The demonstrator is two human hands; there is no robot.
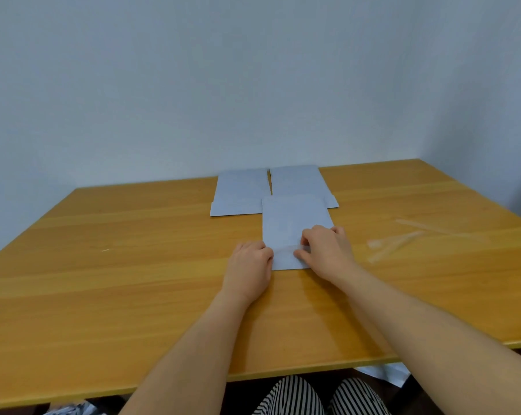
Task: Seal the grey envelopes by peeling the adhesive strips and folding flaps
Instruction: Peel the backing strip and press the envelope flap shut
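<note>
Near envelope: a grey envelope [295, 226] lies flat on the wooden counter [133, 280], about midway between the left and right edges and closer to the far edge than to the near one; its open flap end points toward the person.

Adhesive strip: a pale, shiny strip [287, 248] runs across the near end of this envelope, between the two hands.

Left hand: the left hand [248, 266] rests on the counter at the envelope's near left corner, fingers curled, their tips touching the envelope's left edge at the strip's end. It looks to be pinning the corner down, though the fingertips are hidden behind the knuckles.

Right hand: the right hand [325, 253] lies over the envelope's near right corner, its fingers [305, 239] bent and pinching the strip's right end against the thumb.

Far envelopes: two more grey envelopes lie side by side at the far edge, the left one [239, 193] and the right one [298, 181] almost touching; the near envelope overlaps the near ends of both.

Peeled strips: clear liner strips [402, 238] lie loose on the counter toward the right edge, well apart from the hands.
</note>
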